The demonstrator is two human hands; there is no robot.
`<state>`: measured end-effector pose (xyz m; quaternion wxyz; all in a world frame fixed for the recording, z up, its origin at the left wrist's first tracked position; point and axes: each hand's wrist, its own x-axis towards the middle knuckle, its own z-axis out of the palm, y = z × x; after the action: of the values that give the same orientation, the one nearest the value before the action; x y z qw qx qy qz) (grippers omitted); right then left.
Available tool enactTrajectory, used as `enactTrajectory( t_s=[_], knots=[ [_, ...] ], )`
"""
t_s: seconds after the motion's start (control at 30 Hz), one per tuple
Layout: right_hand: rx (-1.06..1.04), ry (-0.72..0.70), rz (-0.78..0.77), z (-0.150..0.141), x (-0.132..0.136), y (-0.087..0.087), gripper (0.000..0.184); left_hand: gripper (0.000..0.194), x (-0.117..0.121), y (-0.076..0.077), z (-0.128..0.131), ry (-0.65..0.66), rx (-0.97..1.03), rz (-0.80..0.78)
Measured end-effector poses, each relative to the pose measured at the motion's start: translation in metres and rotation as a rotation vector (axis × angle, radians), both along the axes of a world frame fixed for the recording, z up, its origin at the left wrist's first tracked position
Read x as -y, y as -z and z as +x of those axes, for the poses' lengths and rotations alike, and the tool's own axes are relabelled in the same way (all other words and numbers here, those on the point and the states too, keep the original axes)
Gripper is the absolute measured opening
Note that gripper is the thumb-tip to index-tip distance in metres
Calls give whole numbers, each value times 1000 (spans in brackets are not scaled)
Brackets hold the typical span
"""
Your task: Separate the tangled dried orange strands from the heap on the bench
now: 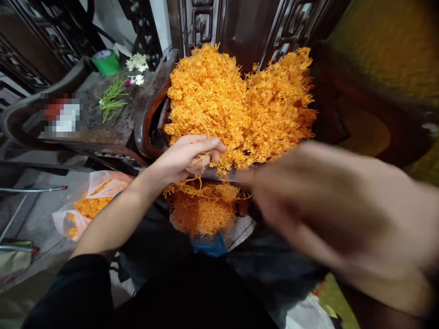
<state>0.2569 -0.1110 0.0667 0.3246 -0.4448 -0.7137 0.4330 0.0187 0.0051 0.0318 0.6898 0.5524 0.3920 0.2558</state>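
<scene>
A big heap of orange fringed strands (240, 100) lies on a dark wooden seat ahead of me. My left hand (188, 157) is at the heap's lower left edge, fingers curled round a few orange strands (202, 161). More of the strands (202, 208) hang below the seat edge. My right hand (329, 205) sweeps across the lower right, close to the camera, smeared by motion so its fingers do not show. A thin grey blade-like shape (222, 174) runs between the two hands; what it is I cannot make out.
To the left a dark wooden table (103, 123) carries a green tape roll (107, 61), white blossoms (137, 61) and green stems (111, 100). A clear bag with orange material (85, 205) lies on the floor. Carved dark furniture (247, 25) stands behind.
</scene>
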Motion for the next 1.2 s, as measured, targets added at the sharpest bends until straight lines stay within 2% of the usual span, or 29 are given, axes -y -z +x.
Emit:
enactTrajectory(
  t_s=[0.03, 0.07, 0.1, 0.13, 0.2, 0.27, 0.33, 0.4, 0.47, 0.5, 0.6, 0.67, 0.7, 0.73, 0.77, 0.83, 0.9, 0.93, 1.0, 1.07, 1.13, 1.2],
  knots=[
    [102, 182, 161, -7, -23, 6, 40, 36, 0, -4, -1, -42, 10, 22],
    [121, 266, 252, -15, -42, 13, 45, 40, -1, -7, -1, -86, 18, 54],
    [106, 253, 267, -21, -58, 22, 52, 45, -1, -10, -2, -130, 23, 91],
    [71, 179, 196, -28, -70, 32, 59, 48, -1, -11, -2, -174, 27, 127],
    [-10, -91, -24, -37, -81, 48, 65, 49, -3, -11, -3, -250, 29, 188],
    [-27, -331, -214, -43, -82, 56, 60, 45, -6, -7, -4, -301, 32, 233],
    [4, -459, -308, -44, -80, 58, 51, 40, -9, -2, -6, -317, 14, 252],
    [16, -521, -366, -42, -79, 54, 45, 35, -12, 2, -10, -287, -41, 246],
    [-16, -601, -453, -40, -79, 50, 45, 31, -12, 6, -14, -180, -162, 240],
    [-40, -649, -512, -40, -78, 49, 45, 29, -10, 10, -17, -86, -256, 248],
    [-129, -796, -707, -42, -75, 48, 46, 29, -1, 26, -20, 330, -629, 310],
    [-218, -821, -793, -44, -73, 50, 49, 30, 6, 39, -21, 592, -850, 292],
    [-267, -808, -805, -46, -72, 52, 51, 29, 8, 43, -22, 661, -926, 275],
    [-308, -789, -801, -47, -72, 54, 50, 28, 9, 45, -25, 668, -976, 265],
    [-335, -769, -792, -48, -72, 56, 48, 29, 9, 45, -28, 619, -1001, 275],
    [-361, -726, -776, -49, -74, 60, 41, 34, 6, 35, -38, 389, -964, 392],
    [-377, -656, -771, -50, -76, 64, 37, 39, 6, 17, -51, 146, -796, 534],
    [-394, -608, -766, -50, -78, 65, 37, 40, 7, 8, -56, 82, -671, 569],
    [-440, -511, -755, -50, -80, 68, 39, 36, 15, -6, -62, 92, -426, 562],
    [-481, -445, -750, -50, -83, 70, 39, 35, 25, -10, -62, 181, -284, 512],
    [-502, -397, -745, -51, -85, 71, 39, 46, 33, -5, -59, 216, -215, 478],
    [-511, -355, -736, -51, -87, 71, 39, 49, 37, 4, -55, 192, -153, 428]
  ],
)
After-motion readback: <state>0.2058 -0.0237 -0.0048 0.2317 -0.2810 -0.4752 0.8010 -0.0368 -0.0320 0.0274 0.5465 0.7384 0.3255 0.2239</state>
